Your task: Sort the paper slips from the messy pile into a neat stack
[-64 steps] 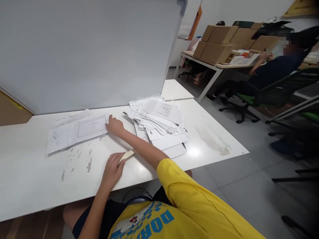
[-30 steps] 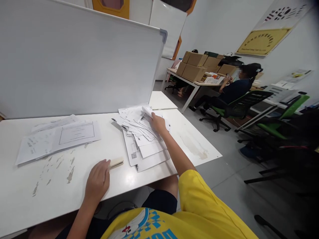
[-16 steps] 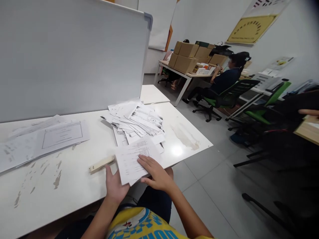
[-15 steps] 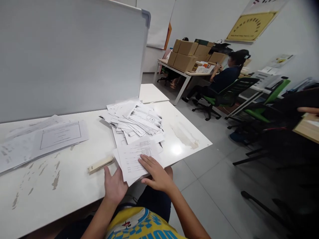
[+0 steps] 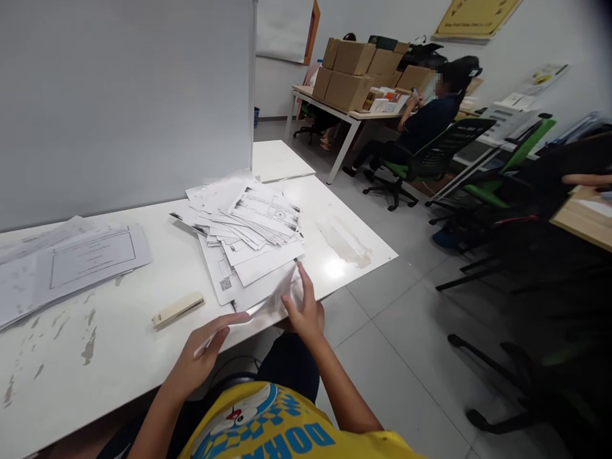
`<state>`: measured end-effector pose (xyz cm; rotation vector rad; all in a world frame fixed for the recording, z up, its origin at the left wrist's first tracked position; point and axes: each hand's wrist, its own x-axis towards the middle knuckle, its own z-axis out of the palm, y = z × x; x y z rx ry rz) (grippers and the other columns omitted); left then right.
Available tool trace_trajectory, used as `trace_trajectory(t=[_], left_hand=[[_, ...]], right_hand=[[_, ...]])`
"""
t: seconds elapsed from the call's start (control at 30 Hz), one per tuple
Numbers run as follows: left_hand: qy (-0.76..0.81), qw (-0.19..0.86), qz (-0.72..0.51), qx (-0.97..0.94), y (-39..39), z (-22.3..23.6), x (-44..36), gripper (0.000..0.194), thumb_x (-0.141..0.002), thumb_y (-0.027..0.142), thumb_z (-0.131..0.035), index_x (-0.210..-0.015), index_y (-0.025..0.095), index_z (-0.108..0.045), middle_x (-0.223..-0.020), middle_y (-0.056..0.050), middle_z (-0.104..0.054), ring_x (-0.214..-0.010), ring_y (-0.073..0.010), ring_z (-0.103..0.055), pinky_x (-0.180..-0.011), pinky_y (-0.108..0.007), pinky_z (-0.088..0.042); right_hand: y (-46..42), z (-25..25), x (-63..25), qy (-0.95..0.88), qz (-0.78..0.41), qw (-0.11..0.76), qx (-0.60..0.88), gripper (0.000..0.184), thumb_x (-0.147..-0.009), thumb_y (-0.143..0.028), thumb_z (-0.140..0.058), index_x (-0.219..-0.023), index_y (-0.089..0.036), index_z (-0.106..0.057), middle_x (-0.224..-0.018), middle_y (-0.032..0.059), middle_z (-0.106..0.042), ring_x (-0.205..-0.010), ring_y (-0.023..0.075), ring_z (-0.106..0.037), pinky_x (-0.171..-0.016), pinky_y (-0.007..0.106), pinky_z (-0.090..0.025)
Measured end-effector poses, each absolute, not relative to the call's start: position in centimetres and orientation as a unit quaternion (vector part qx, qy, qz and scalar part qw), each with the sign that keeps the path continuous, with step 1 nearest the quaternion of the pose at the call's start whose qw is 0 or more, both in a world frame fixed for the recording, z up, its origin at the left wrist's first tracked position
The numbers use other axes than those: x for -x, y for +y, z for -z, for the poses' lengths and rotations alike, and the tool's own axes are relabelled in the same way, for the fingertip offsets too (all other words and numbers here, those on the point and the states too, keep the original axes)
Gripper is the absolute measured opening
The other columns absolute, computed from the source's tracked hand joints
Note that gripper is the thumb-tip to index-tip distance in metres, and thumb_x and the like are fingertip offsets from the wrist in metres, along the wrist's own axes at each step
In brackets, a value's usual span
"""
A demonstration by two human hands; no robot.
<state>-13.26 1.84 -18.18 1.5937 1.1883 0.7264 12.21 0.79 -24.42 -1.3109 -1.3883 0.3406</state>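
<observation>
Between my two hands is a thin set of paper sheets (image 5: 271, 310), tilted up on edge at the front of the table. My left hand (image 5: 201, 352) pinches its left end between thumb and fingers. At the other end, my right hand (image 5: 304, 308) grips the sheets, thumb on the near side and fingers behind. How many sheets there are I cannot tell. Just beyond lies a loose pile of printed papers (image 5: 258, 223), fanned unevenly. A cream stapler (image 5: 178, 310) rests on the table, beyond my left hand and touching neither hand.
More printed sheets (image 5: 95, 255) lie at the left of the white table (image 5: 119, 357). A whiteboard (image 5: 124, 95) stands along its far side. Cardboard boxes (image 5: 351, 76) are stacked on another desk, where a person (image 5: 433, 115) sits in a green-black chair (image 5: 444, 150).
The sheets lay flat under my right hand; now both hands have lifted and tilted them. My left hand has closed on their left end. The view has shifted slightly.
</observation>
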Motion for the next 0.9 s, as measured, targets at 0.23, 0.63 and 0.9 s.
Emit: trace_trajectory(t=[0.23, 0.63, 0.9], left_hand=[[0.465, 0.343, -0.457, -0.676, 1.5, 20.9, 14.2, 0.026, -0.091, 0.036, -0.059, -0.112, 0.024, -0.068, -0.113, -0.007, -0.073, -0.112, -0.0238, -0.067, -0.096, -0.036, -0.056], [0.611, 0.363, -0.457, -0.535, 1.8, 22.0, 13.7, 0.061, -0.087, 0.056, -0.056, -0.136, 0.019, -0.05, -0.112, -0.013, -0.071, -0.1, -0.0257, -0.069, -0.086, -0.04, -0.057], [0.677, 0.298, -0.259, -0.621, -0.6, 19.2, 13.1, 0.058, -0.088, 0.039, -0.052, -0.144, 0.025, -0.043, -0.097, -0.003, -0.068, -0.068, -0.0152, -0.062, -0.07, -0.031, -0.052]], right_hand=[[1.0, 24.0, -11.8, -0.513, -0.297, 0.644, 0.484, 0.05, -0.095, -0.045, -0.055, -0.14, -0.025, -0.045, -0.125, 0.011, -0.065, -0.124, 0.0247, -0.058, -0.111, 0.045, -0.041], [1.0, 23.1, -12.9, -0.556, -0.347, 0.495, 0.571, 0.038, -0.095, -0.046, -0.046, -0.119, -0.022, -0.063, -0.112, 0.008, -0.071, -0.104, 0.025, -0.066, -0.093, 0.038, -0.052], [0.5, 22.0, -16.5, -0.502, -0.465, 0.361, 0.634, 0.05, -0.081, -0.045, -0.059, -0.124, -0.019, -0.063, -0.093, 0.0064, -0.074, -0.086, 0.025, -0.068, -0.074, 0.037, -0.055]])
